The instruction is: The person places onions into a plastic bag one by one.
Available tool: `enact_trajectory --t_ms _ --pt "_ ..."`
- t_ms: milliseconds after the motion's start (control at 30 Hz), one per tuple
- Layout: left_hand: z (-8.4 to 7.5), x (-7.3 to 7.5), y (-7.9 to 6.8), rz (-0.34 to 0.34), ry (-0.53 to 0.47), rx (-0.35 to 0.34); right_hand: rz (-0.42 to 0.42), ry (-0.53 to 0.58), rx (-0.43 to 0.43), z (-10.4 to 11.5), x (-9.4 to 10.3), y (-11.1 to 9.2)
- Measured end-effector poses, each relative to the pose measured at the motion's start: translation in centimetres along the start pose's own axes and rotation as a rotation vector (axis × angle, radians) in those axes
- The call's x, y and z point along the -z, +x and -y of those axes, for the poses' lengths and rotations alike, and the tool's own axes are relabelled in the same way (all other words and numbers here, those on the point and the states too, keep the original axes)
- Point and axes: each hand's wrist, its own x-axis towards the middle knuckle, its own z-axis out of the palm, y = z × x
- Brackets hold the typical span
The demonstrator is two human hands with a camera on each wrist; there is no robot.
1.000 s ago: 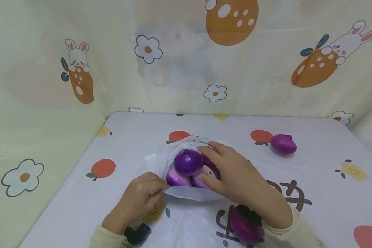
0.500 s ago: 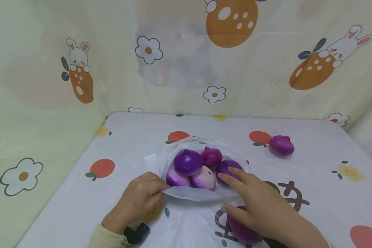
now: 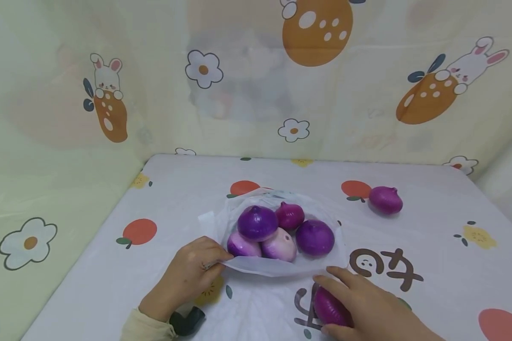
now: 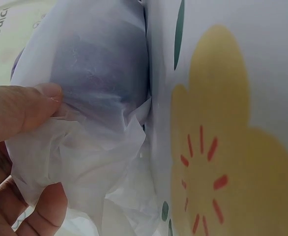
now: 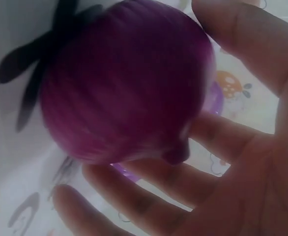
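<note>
A thin white plastic bag lies with its mouth spread on the table, and several purple onions are heaped in it. My left hand pinches the bag's near left rim between thumb and fingers; in the left wrist view the bag bunches under the thumb. At the front right, my right hand reaches over a loose purple onion, its thumb and spread fingers on either side. In the right wrist view this onion sits before the loosely spread fingers; whether they press it is unclear.
Another purple onion lies at the back right of the table. A printed white cloth covers the table, and a patterned curtain hangs behind and at the left. A black object is at my left wrist.
My right hand has left an onion in the bag's right side and moved down and right to the loose front onion. The left hand keeps its pinch on the bag.
</note>
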Motion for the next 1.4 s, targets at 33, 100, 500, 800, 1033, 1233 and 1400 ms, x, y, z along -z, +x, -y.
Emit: enact_trajectory --t_ms 33,100,500,800,1033,1233,1400 --pt "0.0 0.0 0.0 0.001 0.002 0.001 0.004 0.004 -0.001 -0.1 -0.1 0.0" --pt "0.0 0.0 0.0 0.007 0.002 0.006 0.011 0.012 -0.002 -0.3 -0.3 0.1" --pt "-0.1 0.0 0.1 -0.007 0.012 -0.004 -0.012 -0.035 0.103 -0.9 -1.1 0.1" --pt "-0.1 0.1 0.0 0.013 0.002 0.017 -0.065 -0.082 0.151 -1.0 -0.9 -0.2" --pt "0.0 0.2 0.0 0.020 -0.006 0.016 -0.088 0.001 0.078 0.3 0.8 0.1" --pt "0.0 0.3 0.0 0.012 -0.004 0.007 -0.249 -0.057 0.148 1.5 2.8 0.8" --pt "-0.1 0.2 0.0 0.010 -0.004 0.010 -0.340 -0.077 0.198 2.3 4.4 2.2"
